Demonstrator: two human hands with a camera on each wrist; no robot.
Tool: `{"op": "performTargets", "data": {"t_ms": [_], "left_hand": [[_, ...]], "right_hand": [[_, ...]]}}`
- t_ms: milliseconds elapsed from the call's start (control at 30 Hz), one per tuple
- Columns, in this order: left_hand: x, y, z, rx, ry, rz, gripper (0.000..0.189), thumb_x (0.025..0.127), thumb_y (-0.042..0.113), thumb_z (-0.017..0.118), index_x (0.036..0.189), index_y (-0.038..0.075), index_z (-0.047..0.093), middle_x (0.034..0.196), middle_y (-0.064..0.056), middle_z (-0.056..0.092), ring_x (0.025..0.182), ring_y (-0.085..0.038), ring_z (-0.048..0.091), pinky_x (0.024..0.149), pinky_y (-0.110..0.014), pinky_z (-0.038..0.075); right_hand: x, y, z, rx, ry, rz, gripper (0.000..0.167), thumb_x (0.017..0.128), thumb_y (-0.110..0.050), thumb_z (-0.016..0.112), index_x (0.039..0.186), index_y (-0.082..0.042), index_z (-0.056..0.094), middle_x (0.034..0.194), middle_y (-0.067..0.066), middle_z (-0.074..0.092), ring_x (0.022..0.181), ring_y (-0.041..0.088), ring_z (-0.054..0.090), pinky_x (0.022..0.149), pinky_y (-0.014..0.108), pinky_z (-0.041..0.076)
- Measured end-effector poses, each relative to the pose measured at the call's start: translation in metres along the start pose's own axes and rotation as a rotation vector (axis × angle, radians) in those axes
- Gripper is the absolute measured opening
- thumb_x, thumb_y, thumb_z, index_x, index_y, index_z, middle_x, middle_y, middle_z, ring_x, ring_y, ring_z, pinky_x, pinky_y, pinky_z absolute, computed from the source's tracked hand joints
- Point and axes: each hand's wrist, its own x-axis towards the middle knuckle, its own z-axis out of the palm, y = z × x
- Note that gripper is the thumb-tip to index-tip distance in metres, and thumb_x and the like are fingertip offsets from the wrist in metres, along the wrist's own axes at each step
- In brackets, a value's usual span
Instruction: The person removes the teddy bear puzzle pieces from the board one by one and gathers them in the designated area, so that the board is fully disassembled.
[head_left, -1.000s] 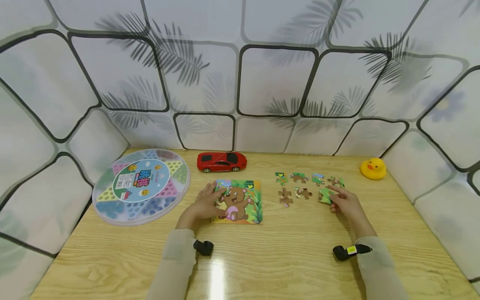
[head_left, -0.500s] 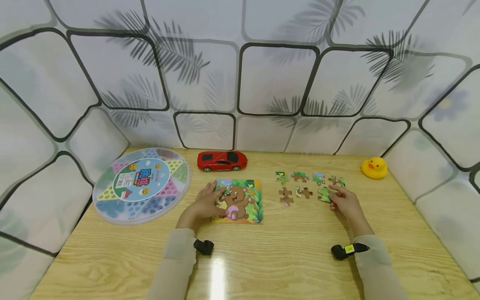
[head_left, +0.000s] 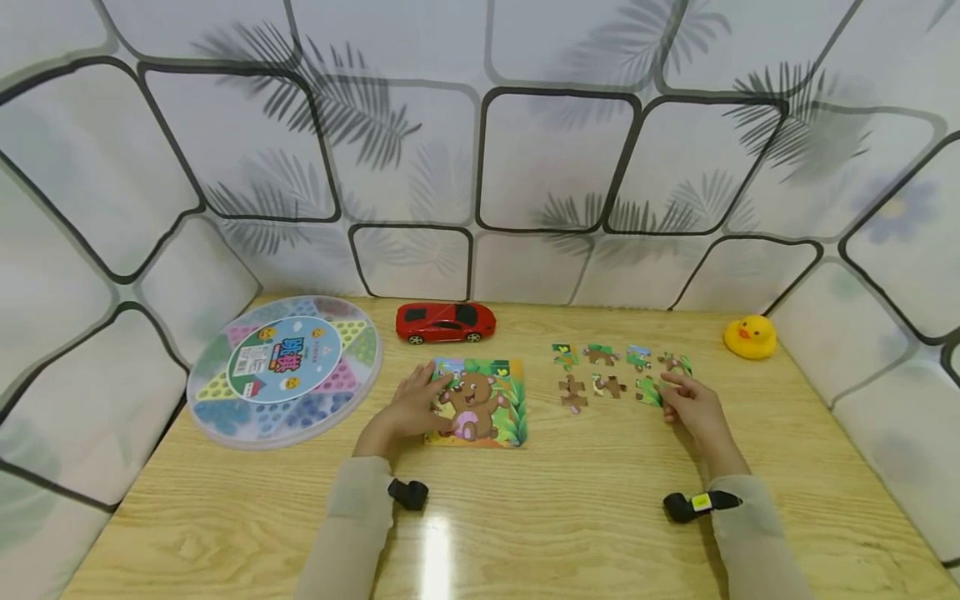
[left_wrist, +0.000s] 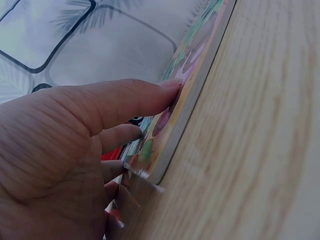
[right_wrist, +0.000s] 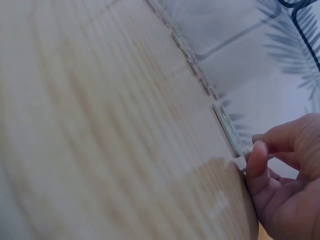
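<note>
My left hand (head_left: 411,406) rests on the left side of a bear picture puzzle (head_left: 480,408), its fingers spread over that edge. In the left wrist view the thumb (left_wrist: 145,97) lies outstretched on the picture's surface. Over on the right, my right hand (head_left: 693,408) has loosely bent fingers beside a green puzzle piece (head_left: 647,391). The right wrist view shows that piece (right_wrist: 227,131) flat on the table, with the thumb (right_wrist: 257,165) and index fingertip close to its near end and nothing visible between them. A brown-and-green piece (head_left: 675,362) lies just beyond the fingers.
Several loose puzzle pieces lie in two rows, including a brown piece (head_left: 572,393). A red toy car (head_left: 446,322) stands behind the bear puzzle. A round Chinese checkers set (head_left: 285,367) is at the left, a yellow rubber duck (head_left: 750,337) at the far right.
The green piece has been laid down straighter in its row, and my right fingers have drawn slightly right, off it. My left hand has stayed on the bear puzzle.
</note>
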Motion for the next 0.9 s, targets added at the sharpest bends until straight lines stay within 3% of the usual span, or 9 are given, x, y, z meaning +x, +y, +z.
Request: {"op": "performTargets", "data": {"t_ms": [233, 500, 900], "left_hand": [[-0.0053, 0.0006, -0.0013, -0.06, 0.015, 0.045, 0.081, 0.08, 0.028, 0.073, 0.147, 0.007, 0.033, 0.157, -0.021, 0.003, 0.143, -0.036, -0.006, 0.112, -0.055, -0.005], [-0.0007, -0.0001, 0.0, 0.001, 0.006, 0.002, 0.08, 0.081, 0.024, 0.072, 0.148, 0.008, 0.031, 0.157, -0.02, 0.002, 0.144, -0.036, -0.006, 0.113, -0.054, -0.002], [-0.0008, 0.0007, -0.0002, -0.006, 0.012, 0.014, 0.08, 0.081, 0.024, 0.072, 0.148, 0.008, 0.031, 0.157, -0.02, 0.002, 0.143, -0.036, -0.006, 0.113, -0.056, -0.001]], "right_hand": [[-0.0001, 0.0032, -0.0016, 0.024, 0.002, -0.028, 0.045, 0.098, -0.01, 0.05, 0.138, 0.008, 0.04, 0.08, -0.003, 0.049, 0.058, 0.001, 0.054, 0.054, 0.019, 0.051], [-0.0015, 0.0022, -0.0014, 0.043, 0.023, -0.013, 0.045, 0.098, -0.011, 0.051, 0.137, 0.008, 0.041, 0.078, -0.005, 0.05, 0.057, 0.002, 0.054, 0.053, 0.02, 0.051], [-0.0098, -0.0061, 0.0009, 0.026, 0.026, -0.04, 0.042, 0.098, -0.011, 0.048, 0.136, 0.007, 0.043, 0.077, -0.003, 0.049, 0.058, 0.004, 0.054, 0.055, 0.02, 0.052]]}}
